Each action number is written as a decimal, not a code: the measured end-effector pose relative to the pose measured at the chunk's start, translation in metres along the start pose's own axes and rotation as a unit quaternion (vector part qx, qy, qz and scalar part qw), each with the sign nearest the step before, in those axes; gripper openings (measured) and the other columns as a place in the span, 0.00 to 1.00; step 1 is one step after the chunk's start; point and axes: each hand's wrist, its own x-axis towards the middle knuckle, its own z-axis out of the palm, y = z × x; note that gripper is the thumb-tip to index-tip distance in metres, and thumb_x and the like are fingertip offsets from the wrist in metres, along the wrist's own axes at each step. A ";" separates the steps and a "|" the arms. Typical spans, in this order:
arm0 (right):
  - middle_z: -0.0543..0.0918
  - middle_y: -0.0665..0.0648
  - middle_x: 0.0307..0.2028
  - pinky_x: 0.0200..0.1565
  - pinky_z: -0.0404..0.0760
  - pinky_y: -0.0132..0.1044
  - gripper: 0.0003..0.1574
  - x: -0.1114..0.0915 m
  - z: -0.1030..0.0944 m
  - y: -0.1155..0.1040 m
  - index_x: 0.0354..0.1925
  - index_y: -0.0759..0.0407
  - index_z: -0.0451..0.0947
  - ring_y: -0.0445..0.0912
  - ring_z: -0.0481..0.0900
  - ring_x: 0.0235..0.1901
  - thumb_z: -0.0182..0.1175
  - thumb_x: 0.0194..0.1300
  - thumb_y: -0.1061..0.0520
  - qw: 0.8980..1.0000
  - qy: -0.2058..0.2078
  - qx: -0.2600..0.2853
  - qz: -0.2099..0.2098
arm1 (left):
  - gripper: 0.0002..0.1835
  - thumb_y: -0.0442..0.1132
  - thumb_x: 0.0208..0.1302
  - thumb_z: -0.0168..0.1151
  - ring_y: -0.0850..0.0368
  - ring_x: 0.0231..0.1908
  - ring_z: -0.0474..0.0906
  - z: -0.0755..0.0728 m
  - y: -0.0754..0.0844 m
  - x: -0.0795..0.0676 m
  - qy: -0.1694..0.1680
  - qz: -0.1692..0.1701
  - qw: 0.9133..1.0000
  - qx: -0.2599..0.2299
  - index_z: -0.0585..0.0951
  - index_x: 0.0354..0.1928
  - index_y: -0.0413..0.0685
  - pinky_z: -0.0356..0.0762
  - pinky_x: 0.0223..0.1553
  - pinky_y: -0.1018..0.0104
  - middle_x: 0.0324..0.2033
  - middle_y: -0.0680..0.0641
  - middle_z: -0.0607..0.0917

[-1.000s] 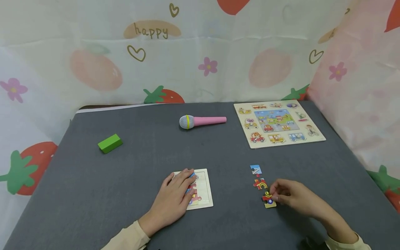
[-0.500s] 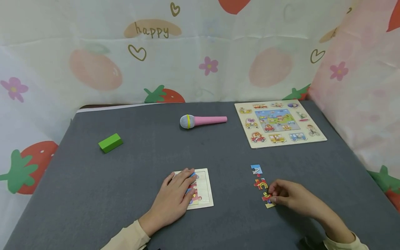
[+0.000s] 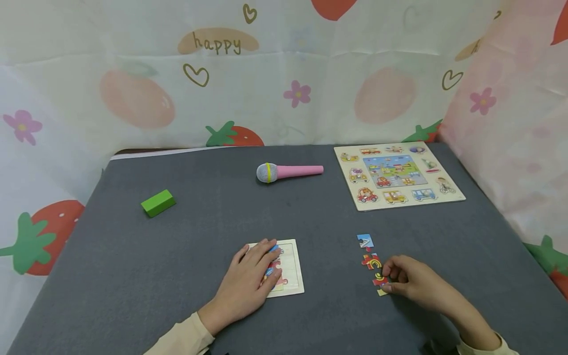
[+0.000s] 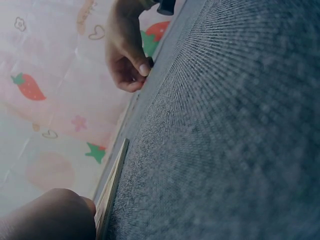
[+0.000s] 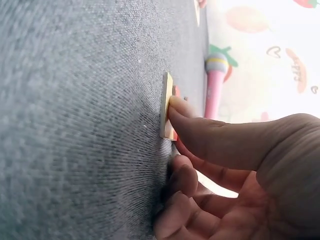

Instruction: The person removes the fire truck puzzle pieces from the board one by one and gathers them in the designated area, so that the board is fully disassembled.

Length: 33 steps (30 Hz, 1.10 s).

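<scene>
I had left hand point(image 3: 246, 276) resting straight-fingered on puzzle board point(image 3: 293, 268); right hand point(image 3: 410, 277) pinched a puzzle piece point(image 3: 379, 282) at board's 3 o'clock.

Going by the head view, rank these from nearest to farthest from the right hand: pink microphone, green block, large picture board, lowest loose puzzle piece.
From the right hand:
1. Lowest loose puzzle piece, touching it.
2. Large picture board, back right.
3. Pink microphone, back middle.
4. Green block, over on the left.
</scene>
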 end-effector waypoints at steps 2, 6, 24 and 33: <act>0.73 0.51 0.30 0.29 0.70 0.33 0.15 0.000 0.000 0.000 0.38 0.55 0.73 0.39 0.69 0.26 0.68 0.57 0.53 1.000 0.000 0.001 -0.003 | 0.22 0.50 0.70 0.52 0.54 0.68 0.62 0.000 0.000 0.000 0.008 0.002 1.000 -0.003 0.75 0.62 0.51 0.53 0.67 0.46 0.66 0.50 0.70; 0.73 0.51 0.30 0.29 0.71 0.33 0.16 0.000 -0.001 0.000 0.38 0.56 0.73 0.39 0.69 0.27 0.68 0.57 0.52 1.000 -0.009 0.004 -0.009 | 0.21 0.49 0.69 0.54 0.51 0.68 0.62 0.001 -0.001 -0.001 0.020 -0.004 1.000 -0.008 0.76 0.61 0.51 0.54 0.66 0.47 0.65 0.48 0.70; 0.74 0.48 0.31 0.33 0.73 0.32 0.09 0.069 0.037 -0.107 0.36 0.55 0.77 0.40 0.71 0.31 0.67 0.59 0.56 0.983 0.050 -0.072 -0.160 | 0.31 0.53 0.61 0.64 0.51 0.64 0.64 0.000 -0.001 0.003 0.025 -0.066 0.996 -0.047 0.70 0.62 0.45 0.63 0.61 0.46 0.61 0.47 0.72; 0.74 0.53 0.29 0.30 0.70 0.34 0.13 0.106 0.083 -0.138 0.39 0.61 0.77 0.41 0.70 0.28 0.68 0.58 0.57 0.989 0.042 -0.065 -0.130 | 0.29 0.55 0.58 0.67 0.49 0.61 0.64 -0.003 -0.002 0.002 0.040 -0.086 0.995 -0.044 0.74 0.54 0.43 0.68 0.57 0.50 0.57 0.45 0.72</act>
